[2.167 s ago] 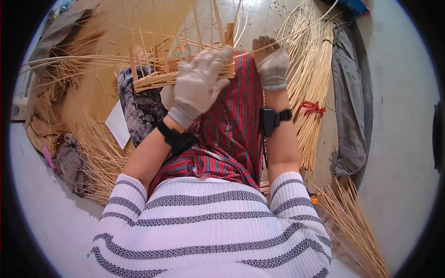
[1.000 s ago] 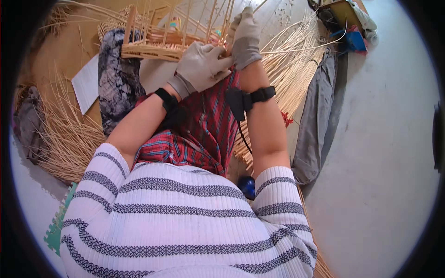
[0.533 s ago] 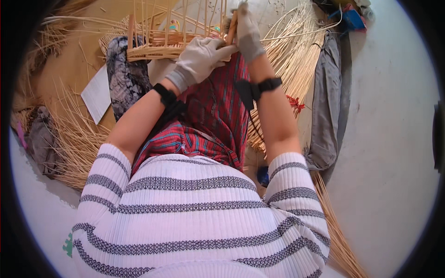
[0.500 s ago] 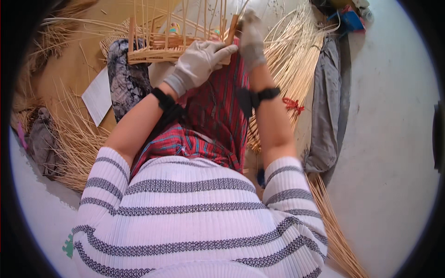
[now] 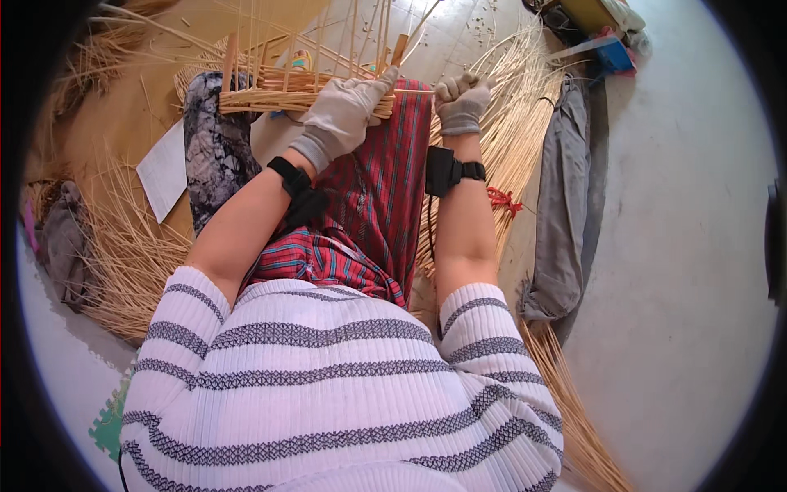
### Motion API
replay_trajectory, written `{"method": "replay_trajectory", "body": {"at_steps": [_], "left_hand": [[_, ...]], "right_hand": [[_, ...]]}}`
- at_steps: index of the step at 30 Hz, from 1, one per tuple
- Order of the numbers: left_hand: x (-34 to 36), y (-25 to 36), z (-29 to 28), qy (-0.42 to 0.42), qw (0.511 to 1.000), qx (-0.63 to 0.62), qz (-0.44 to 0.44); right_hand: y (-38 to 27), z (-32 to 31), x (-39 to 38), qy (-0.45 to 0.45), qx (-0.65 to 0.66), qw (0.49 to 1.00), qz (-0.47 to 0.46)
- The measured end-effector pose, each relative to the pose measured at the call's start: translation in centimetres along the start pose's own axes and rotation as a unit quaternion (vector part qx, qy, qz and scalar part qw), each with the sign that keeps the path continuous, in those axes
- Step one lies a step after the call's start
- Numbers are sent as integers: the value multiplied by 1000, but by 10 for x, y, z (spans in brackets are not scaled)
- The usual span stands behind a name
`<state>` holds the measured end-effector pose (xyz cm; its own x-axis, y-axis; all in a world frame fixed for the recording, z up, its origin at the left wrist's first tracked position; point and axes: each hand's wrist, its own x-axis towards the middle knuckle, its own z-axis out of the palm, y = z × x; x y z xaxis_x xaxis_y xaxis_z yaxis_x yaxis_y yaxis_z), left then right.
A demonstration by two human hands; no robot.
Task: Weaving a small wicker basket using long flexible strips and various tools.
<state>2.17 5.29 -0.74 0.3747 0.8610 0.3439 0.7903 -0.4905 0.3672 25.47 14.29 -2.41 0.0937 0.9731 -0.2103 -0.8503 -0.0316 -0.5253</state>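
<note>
A partly woven rattan basket (image 5: 254, 100) with upright stakes and wooden corner posts lies across the top of my lap, over red plaid cloth (image 5: 381, 197) and grey patterned cloth (image 5: 213, 139). My left hand (image 5: 340, 115), in a light glove, is closed on the basket's near right end, fingers reaching toward the right corner post (image 5: 400, 51). My right hand (image 5: 461, 102), also gloved, is closed on a pale cane strand (image 5: 414, 92) that runs out sideways from that corner. The left hand's thumb is partly hidden.
Long rattan bundles (image 5: 516, 107), one red-tied, lie at my right beside rolled grey cloth (image 5: 557, 205) and more canes (image 5: 574, 410). Loose strands (image 5: 131, 254) and a white sheet (image 5: 164, 168) lie left. A blue object (image 5: 615, 53) sits at the back right.
My right hand has moved from high at the basket's corner down and to the right, drawing a strand out sideways. My left hand stays on the basket.
</note>
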Motion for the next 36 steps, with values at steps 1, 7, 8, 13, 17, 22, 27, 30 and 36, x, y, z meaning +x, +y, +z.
{"method": "replay_trajectory", "body": {"at_steps": [1,7,8,13,17,22,27,30,36], "left_hand": [[1,0,0,12,1000,-4,16],[-6,-5,10,52,998,-40,13],[-8,-6,12,19,1000,3,-6],[-24,-9,18,81,951,-288,-76],[-53,-35,-2,53,892,-449,-20],[-64,-87,-18,96,592,-751,-277],[-44,-113,-26,36,730,-609,-308],[-6,-102,-32,33,849,-516,-106],[129,-11,-2,-78,949,-307,-6]], "right_hand": [[-6,10,-9,-42,-48,998,-24],[24,70,-110,-34,-235,957,-164],[53,79,-128,-1,-239,959,-149],[133,111,-152,-151,-630,704,-291],[97,91,-111,-95,-295,944,-115],[74,34,-61,-68,-547,824,127],[70,17,-50,-111,-772,623,53],[86,20,-53,-83,-840,536,-19],[146,-3,-56,152,-789,561,-199]]}}
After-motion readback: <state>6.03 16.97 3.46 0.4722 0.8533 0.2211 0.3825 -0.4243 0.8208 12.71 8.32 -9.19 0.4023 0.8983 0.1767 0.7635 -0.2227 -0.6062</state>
